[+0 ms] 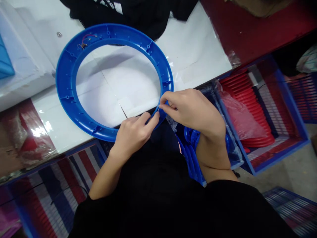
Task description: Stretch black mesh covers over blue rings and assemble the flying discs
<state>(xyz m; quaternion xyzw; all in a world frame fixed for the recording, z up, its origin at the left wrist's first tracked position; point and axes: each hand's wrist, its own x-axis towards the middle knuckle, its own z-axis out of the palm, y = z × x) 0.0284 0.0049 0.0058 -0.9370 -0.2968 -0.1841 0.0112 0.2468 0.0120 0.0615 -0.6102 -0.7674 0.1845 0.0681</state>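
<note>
A large blue plastic ring lies flat on the white-covered table, its near edge overhanging the front. My left hand grips the ring's near rim, fingers curled over it. My right hand pinches the same rim just to the right, thumb and forefinger pressed together on the blue plastic. Thin red wires sit on the ring's far left part. What lies between my fingertips is hidden.
A stack of more blue rings stands below my right wrist. A blue crate with red rings is on the right. Black cloth lies at the table's far edge. A small screw rests far left.
</note>
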